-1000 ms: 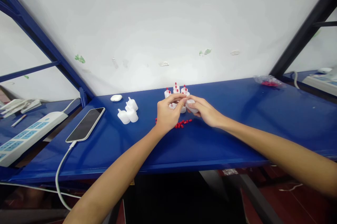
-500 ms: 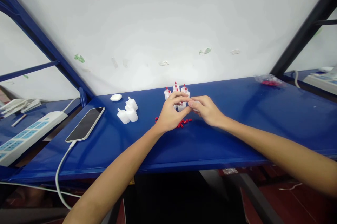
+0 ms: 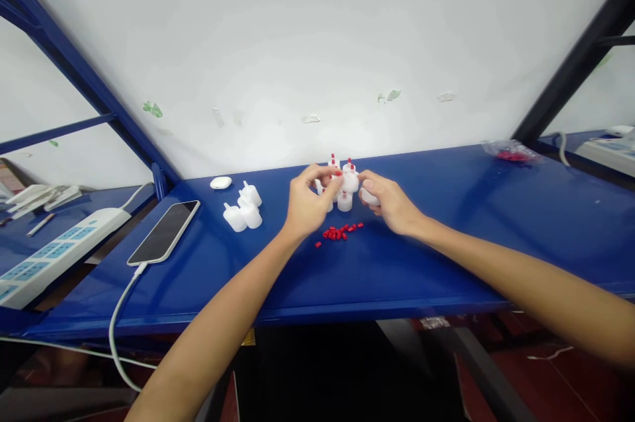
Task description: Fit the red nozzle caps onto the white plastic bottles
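Observation:
My left hand (image 3: 308, 202) is closed in a pinch at a small red cap (image 3: 338, 174). A white rounded bottle body (image 3: 350, 182) shows right beside that cap; whether the two are joined I cannot tell. To the right, my right hand (image 3: 389, 202) is wrapped round a small white plastic bottle (image 3: 369, 197), its upper part hidden by the fingers. Behind and between the hands stand several white bottles (image 3: 344, 202) with red tips, partly covered by my left hand. Loose red caps (image 3: 337, 234) lie in a small heap in front of them.
Several uncapped white bottles (image 3: 243, 213) with thin nozzles stand to the left. Beyond them are a white earphone case (image 3: 221, 182) and a phone (image 3: 163, 233) on a charging cable. A plastic bag with red pieces (image 3: 512, 153) lies far right. A power strip (image 3: 64, 253) sits at left.
My hands have parted; they were touching at the fingertips. The left hand moved left and slightly up, uncovering the red cap heap. The right hand stays in nearly the same place.

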{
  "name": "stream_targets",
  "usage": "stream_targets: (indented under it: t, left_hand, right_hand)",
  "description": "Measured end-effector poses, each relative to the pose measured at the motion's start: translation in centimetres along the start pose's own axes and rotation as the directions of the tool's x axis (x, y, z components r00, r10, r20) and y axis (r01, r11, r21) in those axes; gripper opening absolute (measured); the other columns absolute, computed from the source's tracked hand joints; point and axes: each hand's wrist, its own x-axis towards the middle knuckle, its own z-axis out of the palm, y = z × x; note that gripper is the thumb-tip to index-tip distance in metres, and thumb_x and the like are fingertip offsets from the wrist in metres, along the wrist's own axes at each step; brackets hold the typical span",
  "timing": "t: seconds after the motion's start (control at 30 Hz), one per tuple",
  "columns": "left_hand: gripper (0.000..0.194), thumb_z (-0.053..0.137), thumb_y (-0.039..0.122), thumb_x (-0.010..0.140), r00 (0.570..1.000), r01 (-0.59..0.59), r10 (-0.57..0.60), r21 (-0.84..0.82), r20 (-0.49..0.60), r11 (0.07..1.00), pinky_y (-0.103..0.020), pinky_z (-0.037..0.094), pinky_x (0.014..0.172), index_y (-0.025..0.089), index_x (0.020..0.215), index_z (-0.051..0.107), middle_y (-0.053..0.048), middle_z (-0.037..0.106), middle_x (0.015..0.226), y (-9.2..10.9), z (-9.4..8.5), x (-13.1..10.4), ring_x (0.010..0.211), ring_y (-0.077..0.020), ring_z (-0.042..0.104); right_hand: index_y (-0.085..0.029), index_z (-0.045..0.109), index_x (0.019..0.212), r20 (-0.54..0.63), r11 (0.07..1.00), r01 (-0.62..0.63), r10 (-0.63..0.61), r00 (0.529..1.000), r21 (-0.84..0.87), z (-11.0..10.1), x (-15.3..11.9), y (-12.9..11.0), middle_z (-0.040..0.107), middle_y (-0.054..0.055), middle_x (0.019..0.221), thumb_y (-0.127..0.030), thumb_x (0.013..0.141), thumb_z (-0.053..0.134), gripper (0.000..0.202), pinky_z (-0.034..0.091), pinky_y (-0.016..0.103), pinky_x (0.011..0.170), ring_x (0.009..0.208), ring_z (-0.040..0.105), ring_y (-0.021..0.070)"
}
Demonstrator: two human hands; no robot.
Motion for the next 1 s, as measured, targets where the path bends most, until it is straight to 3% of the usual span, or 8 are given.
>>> stream_targets:
  t: [0.07, 0.2, 0.33, 0.67, 1.0]
  left_hand:
    - [0.013, 0.064, 0.025, 0.085, 0.999, 0.029, -0.026, 0.101, -0.030, 0.994, -0.026, 0.042, 0.064, 0.018, 0.092, 0.073, 0.003, 0.053, 0.065, -0.8, -1.0, 0.5, 0.062, -0.0120, 0.049]
    - [0.015, 0.064, 0.029, 0.083, 0.994, 0.057, -0.082, 0.305, 0.072, 0.951, -0.026, 0.040, 0.061, 0.018, 0.088, 0.073, 0.005, 0.048, 0.057, -2.3, -2.5, 0.9, 0.055, -0.0116, 0.046]
    - [0.016, 0.062, 0.027, 0.081, 0.984, 0.012, -0.087, 0.430, 0.155, 0.903, -0.026, 0.038, 0.060, 0.018, 0.086, 0.073, 0.006, 0.047, 0.055, -3.1, -2.9, 0.9, 0.054, -0.0118, 0.046]
    - [0.023, 0.058, 0.034, 0.089, 0.979, 0.042, -0.120, 0.407, 0.167, 0.913, -0.025, 0.040, 0.062, 0.019, 0.095, 0.074, 0.006, 0.053, 0.052, -3.6, -2.9, 0.8, 0.050, -0.0109, 0.049]
    - [0.022, 0.051, 0.031, 0.095, 0.965, -0.029, -0.095, 0.460, 0.244, 0.887, -0.025, 0.036, 0.058, 0.018, 0.098, 0.069, 0.006, 0.053, 0.052, -3.2, -3.1, 0.8, 0.049, -0.0125, 0.050]
  right_hand:
    - [-0.022, 0.056, 0.099, -0.023, 0.999, -0.005, 0.004, 1.000, -0.042, -0.1, 0.1, 0.3, 0.051, -0.002, 0.071, -0.048, 0.097, 0.037, 0.032, 0.033, 0.027, 0.055, 0.057, 0.041, 0.0134]
    - [-0.023, 0.054, 0.101, -0.040, 0.995, 0.013, -0.017, 0.999, -0.102, -0.1, 0.2, 0.5, 0.052, -0.001, 0.073, -0.043, 0.097, 0.036, 0.027, 0.036, 0.028, 0.058, 0.060, 0.045, 0.0148]
    - [-0.022, 0.053, 0.101, -0.047, 0.990, 0.019, -0.026, 0.999, -0.142, 0.0, 0.3, 0.3, 0.050, -0.002, 0.069, -0.041, 0.096, 0.037, 0.025, 0.036, 0.029, 0.061, 0.060, 0.045, 0.0156]
    - [-0.021, 0.053, 0.101, -0.029, 0.980, 0.044, -0.051, 0.998, -0.196, 0.0, 0.1, 0.1, 0.049, -0.004, 0.064, -0.043, 0.097, 0.038, 0.027, 0.036, 0.030, 0.063, 0.059, 0.046, 0.0158]
    - [-0.021, 0.053, 0.103, 0.010, 0.967, 0.072, -0.072, 0.997, -0.246, 0.1, 0.0, 0.0, 0.050, -0.004, 0.063, -0.043, 0.098, 0.038, 0.027, 0.036, 0.030, 0.065, 0.060, 0.047, 0.0163]
